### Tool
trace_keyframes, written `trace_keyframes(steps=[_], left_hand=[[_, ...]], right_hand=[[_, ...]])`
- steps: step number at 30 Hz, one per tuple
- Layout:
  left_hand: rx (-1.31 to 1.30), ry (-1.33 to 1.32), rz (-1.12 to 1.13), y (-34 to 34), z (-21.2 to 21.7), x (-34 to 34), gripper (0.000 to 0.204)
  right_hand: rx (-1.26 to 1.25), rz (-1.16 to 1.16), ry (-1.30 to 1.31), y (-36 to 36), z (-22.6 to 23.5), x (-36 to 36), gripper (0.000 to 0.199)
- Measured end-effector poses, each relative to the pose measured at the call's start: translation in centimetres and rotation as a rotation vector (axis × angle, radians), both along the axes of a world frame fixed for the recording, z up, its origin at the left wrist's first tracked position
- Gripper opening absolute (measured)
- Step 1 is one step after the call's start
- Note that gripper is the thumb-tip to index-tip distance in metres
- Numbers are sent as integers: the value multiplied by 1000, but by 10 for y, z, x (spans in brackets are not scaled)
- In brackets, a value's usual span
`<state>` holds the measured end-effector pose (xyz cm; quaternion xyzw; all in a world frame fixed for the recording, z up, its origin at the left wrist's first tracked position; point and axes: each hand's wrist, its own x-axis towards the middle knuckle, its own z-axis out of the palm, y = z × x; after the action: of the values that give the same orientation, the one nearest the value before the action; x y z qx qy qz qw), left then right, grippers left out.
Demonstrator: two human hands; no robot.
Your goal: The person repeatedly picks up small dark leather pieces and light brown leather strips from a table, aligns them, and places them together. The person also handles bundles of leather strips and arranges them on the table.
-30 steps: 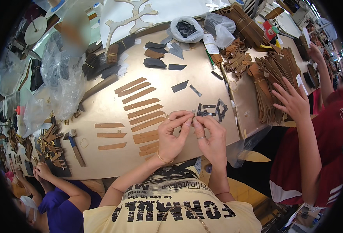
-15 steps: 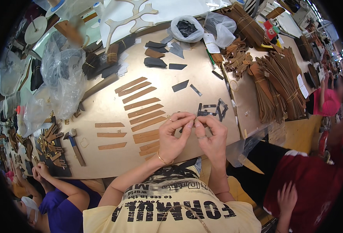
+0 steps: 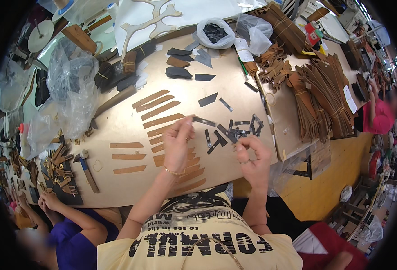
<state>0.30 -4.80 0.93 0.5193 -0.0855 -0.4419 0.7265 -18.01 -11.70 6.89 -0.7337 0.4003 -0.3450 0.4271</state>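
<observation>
My left hand pinches one end of a small black strip with a shiny streak, held over the table. The fingertips of my right hand are closed at the near end of another dark length, which meets the first strip at an angle. Whether the two are joined I cannot tell. Beside and under them lies a loose heap of short black strips. Tan leather strips with pointed ends lie in a slanting column under and beyond my left hand.
A hammer lies left, near metal-buckled leather pieces. Dark leather pieces and a bag of black scraps are at the back. Bundled brown straps fill the right side. A co-worker's arm is at lower left.
My hands were together at the fingertips; now they are apart, the left further left, with dark strips showing between them. More black strips are visible on the table. The person in red at right has shifted lower.
</observation>
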Motion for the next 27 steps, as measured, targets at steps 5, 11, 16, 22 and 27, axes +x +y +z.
trace_keyframes(steps=[5,11,16,22,27], left_hand=[[87,-202,80,-7,-8,11,19],[66,-345,-162,-25,-21,-18,16],[174,-462,-188,-11,-20,-12,16],[190,-569,-129,4,-21,0,16],[175,-554,-130,0,-17,-3,17]], right_hand=[[47,-64,139,-12,-7,-20,12],[-60,-157,434,-41,-42,-4,22],[-338,-187,480,-71,-82,29,21],[-233,-157,595,-82,-103,49,20],[-244,-67,439,-78,-86,47,12]])
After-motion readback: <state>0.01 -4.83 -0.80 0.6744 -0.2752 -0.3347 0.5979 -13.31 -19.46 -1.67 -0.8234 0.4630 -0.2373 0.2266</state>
